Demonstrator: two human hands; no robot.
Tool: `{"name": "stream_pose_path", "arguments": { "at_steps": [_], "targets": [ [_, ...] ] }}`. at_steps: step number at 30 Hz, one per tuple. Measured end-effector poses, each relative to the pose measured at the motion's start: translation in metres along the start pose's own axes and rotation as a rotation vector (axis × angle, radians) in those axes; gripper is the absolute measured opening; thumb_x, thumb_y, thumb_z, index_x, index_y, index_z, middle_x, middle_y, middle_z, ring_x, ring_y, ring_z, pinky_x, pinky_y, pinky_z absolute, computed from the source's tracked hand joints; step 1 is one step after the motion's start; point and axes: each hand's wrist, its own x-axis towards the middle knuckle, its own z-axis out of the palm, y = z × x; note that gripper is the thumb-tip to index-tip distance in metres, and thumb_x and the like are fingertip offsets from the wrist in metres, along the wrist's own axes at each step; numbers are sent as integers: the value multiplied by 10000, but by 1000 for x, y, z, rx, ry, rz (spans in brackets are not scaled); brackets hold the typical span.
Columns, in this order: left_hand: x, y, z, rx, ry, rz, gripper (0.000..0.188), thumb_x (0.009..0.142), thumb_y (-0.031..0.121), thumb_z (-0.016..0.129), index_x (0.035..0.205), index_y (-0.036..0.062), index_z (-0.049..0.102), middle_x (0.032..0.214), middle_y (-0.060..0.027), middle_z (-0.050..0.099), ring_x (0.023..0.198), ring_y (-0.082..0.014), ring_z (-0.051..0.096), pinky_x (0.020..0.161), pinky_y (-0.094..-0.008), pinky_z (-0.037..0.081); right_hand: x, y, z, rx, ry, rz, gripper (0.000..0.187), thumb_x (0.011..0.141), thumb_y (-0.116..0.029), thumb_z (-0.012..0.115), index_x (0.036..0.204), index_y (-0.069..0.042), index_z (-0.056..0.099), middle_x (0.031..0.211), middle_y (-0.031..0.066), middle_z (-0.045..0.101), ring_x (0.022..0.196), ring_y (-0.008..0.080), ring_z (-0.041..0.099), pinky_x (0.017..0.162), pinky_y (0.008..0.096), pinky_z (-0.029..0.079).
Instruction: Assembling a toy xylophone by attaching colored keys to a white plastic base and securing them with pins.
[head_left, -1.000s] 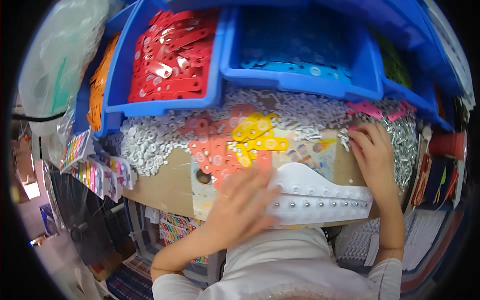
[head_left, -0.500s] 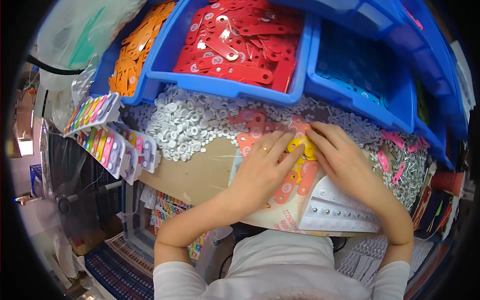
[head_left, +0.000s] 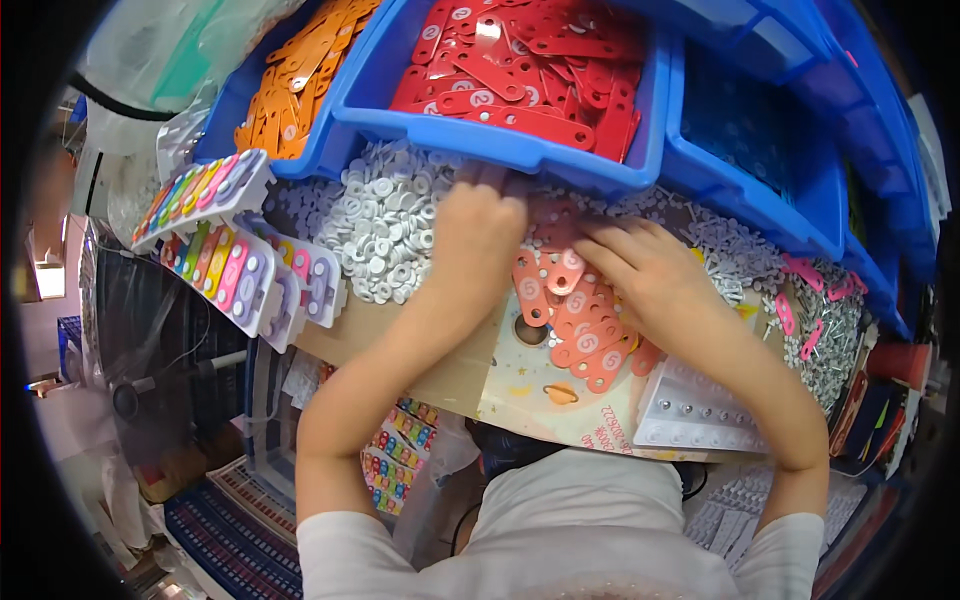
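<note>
Coral-red toy xylophone bars [head_left: 583, 335] with holes at their ends lie in a loose, overlapping heap on the table. My right hand [head_left: 650, 270] rests over the upper right part of this heap, fingers stretched to the left and touching the bars. My left hand [head_left: 482, 235] reaches up to the right side of a pile of white ring-shaped washers [head_left: 385, 225], just below the red bin's front. Its fingers point away and blur, so their grip is hidden. A white stepped xylophone base [head_left: 690, 408] with rows of metal studs sits under my right forearm.
Blue bins of orange bars [head_left: 300, 85], red bars [head_left: 500, 75] and blue bars line the back. Finished colourful xylophones [head_left: 215, 195] stack at the left. Metal pins [head_left: 835, 335] and pink bars [head_left: 785, 313] lie at the right. The table's front edge [head_left: 540, 432] curves near me.
My left hand has left the coral bars and moved up to the washers. The yellow bars are no longer on the heap. My right hand has shifted slightly and still touches the coral bars.
</note>
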Motion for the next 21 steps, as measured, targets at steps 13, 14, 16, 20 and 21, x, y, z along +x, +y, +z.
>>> {"name": "stream_pose_path", "arguments": {
  "at_steps": [13,14,16,20,21],
  "targets": [
    [-28,0,-30,-190,184,6,129,780,17,680,899,-13,641,865,-107,575,793,-258,559,691,-358,480,34,-23,7,227,277,102,310,827,-15,612,1137,-7,610,1070,128,629,941,304,630,791,357,521],
    [-31,8,-40,-428,118,-171,140,806,16,669,940,-20,648,890,-108,589,789,-239,577,687,-327,480,38,-28,4,438,265,146,279,852,-32,616,1130,-3,616,1033,118,639,907,269,644,755,335,531],
    [-42,15,-50,-736,-14,-402,164,882,22,633,1033,-41,654,980,-92,620,812,-157,614,698,-243,480,40,-38,-2,724,216,248,189,900,-50,622,1075,18,642,961,89,671,841,153,665,694,274,549],
    [-56,39,-45,-1496,17,-687,151,938,45,591,1059,-35,634,1036,-47,588,912,-110,598,794,-241,495,21,-55,-15,1325,133,588,135,909,-47,630,1024,22,646,922,87,682,793,119,672,698,245,557],
    [-57,44,-43,-1513,-8,-685,151,938,45,591,1059,-35,634,1036,-47,588,912,-110,598,794,-241,495,15,-60,-14,1322,145,616,135,909,-47,630,1024,22,646,922,87,682,793,119,672,698,245,557]
  ]
}}
